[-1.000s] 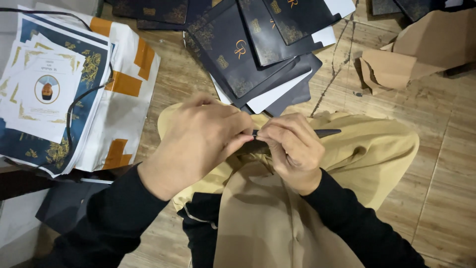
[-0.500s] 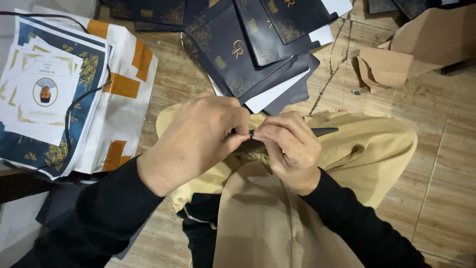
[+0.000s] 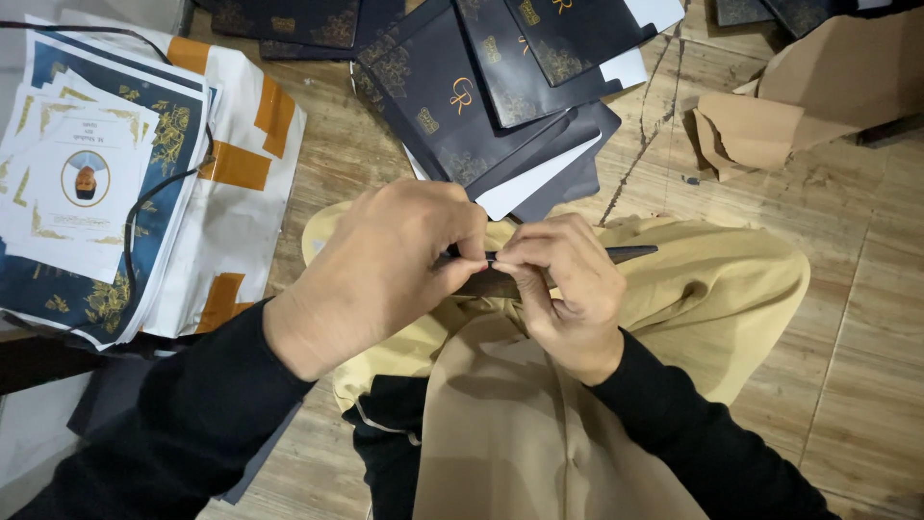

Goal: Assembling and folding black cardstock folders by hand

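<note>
**Both hands pinched on a thin dark card over the lap**

A thin dark card (image 3: 577,262), seen nearly edge-on, lies between the two hands just above the person's lap. Only a slim strip of it shows, running out to the right past the knuckles to a narrow tip; the rest is hidden by the fingers. The left hand (image 3: 385,270) comes in from the left with thumb and forefinger closed on the near end, and the right hand (image 3: 563,284) meets it, fingertips pressed on the same edge. The hands are together, touching at the fingertips, both clamped on the card. That close pinch looks suited to fine work along an edge or fold, though what exactly the fingers do there cannot be made out.

The lap is covered by tan trousers (image 3: 539,424), a smooth matte cloth that gives a soft rest under the work. Black sleeves (image 3: 192,424) reach to the wrists.

Farther out on the wooden floor (image 3: 866,366), a fanned heap of dark folders (image 3: 481,87) with gold ornament lies within reach ahead, stiff and slightly glossy. To the left sits a stack of printed sheets (image 3: 87,193), white and navy with gold leaf patterns, crossed by a black cable (image 3: 144,202). Torn brown paper (image 3: 770,116) lies crumpled at upper right.
</note>
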